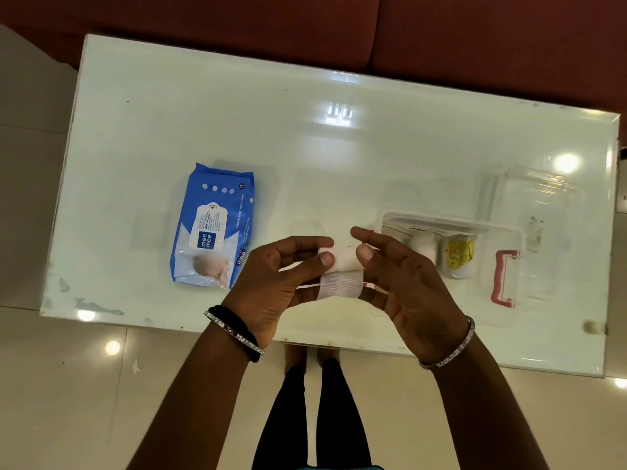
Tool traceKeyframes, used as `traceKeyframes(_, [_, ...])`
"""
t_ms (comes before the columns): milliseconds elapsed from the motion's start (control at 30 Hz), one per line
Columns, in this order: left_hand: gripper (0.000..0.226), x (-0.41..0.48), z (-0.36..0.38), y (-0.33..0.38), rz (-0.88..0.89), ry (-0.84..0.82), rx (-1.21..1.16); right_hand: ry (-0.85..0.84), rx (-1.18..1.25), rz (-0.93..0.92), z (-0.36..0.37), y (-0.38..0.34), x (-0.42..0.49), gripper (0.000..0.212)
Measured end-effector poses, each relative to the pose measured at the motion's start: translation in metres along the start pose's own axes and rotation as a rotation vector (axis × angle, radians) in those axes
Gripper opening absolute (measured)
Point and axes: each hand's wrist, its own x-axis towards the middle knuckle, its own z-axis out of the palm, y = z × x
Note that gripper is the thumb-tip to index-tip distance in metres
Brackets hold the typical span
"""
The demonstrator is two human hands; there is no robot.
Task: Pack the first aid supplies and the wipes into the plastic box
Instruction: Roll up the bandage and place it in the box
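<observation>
A white bandage roll (346, 259) with a loose gauze end (341, 283) hangs above the table's front edge. My left hand (271, 290) pinches its left end and my right hand (403, 286) pinches its right end. A blue pack of wet wipes (213, 225) lies flat on the table to the left of my hands. The clear plastic box (505, 232) with a pink handle (504, 278) stands open at the right. Inside it I see a white cotton roll (424, 245), a yellow-labelled packet (458, 254) and a clear bag (407, 230).
The glossy white table (305, 147) fills the middle of the view. The box's clear lid (532, 191) lies behind the box near the right edge. A dark red sofa (441, 35) runs along the far side. My legs (319, 412) stand on pale tiles at the front edge.
</observation>
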Motion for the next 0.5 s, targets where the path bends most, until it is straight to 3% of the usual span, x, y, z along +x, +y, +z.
traceKeyframes(133, [0.029,0.0010,0.0010,-0.0015,0.028,-0.004,0.038,0.056,-0.063,0.055,0.0004,0.0017,0.0041,0.049])
traceKeyframes(233, [0.037,0.0025,0.0025,-0.0016,0.006,0.015,0.007,0.060,-0.066,0.012,-0.0014,0.0048,0.0068,0.038])
traceKeyframes(500, [0.044,0.0076,0.0061,-0.0034,-0.097,0.025,-0.049,-0.007,-0.056,-0.083,-0.0088,0.0079,0.0087,0.038])
